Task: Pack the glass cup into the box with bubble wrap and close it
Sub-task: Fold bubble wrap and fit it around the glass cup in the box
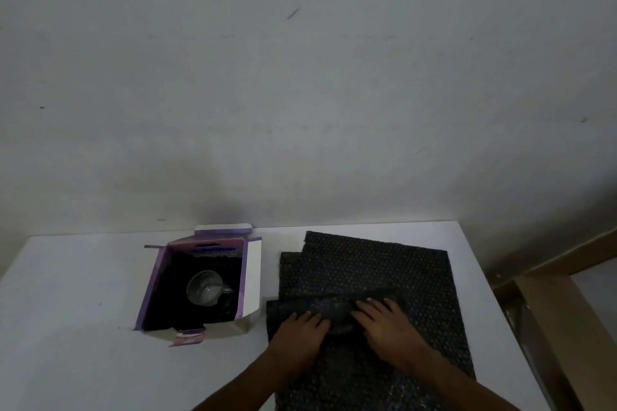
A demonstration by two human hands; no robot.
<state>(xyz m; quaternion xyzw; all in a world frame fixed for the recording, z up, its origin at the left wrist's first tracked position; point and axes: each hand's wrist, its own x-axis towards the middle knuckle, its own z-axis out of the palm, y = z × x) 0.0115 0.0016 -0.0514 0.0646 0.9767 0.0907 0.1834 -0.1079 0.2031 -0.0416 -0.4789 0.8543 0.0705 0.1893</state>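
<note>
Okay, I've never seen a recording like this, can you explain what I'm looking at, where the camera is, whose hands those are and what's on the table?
There is no machine here. This is a single picture from a wide-angle camera worn on a person's head, looking forward and down, so the two bare arms coming in from the bottom are the wearer's own.

A white table stands against a plain wall. On the table's left side is a purple box with its flaps open, and a glass cup sits inside it on a dark lining. To the right of the box lies a sheet of black bubble wrap.

The left hand and right hand rest side by side on a raised fold of the wrap. They seem to be pressing it rather than lifting anything.
</note>
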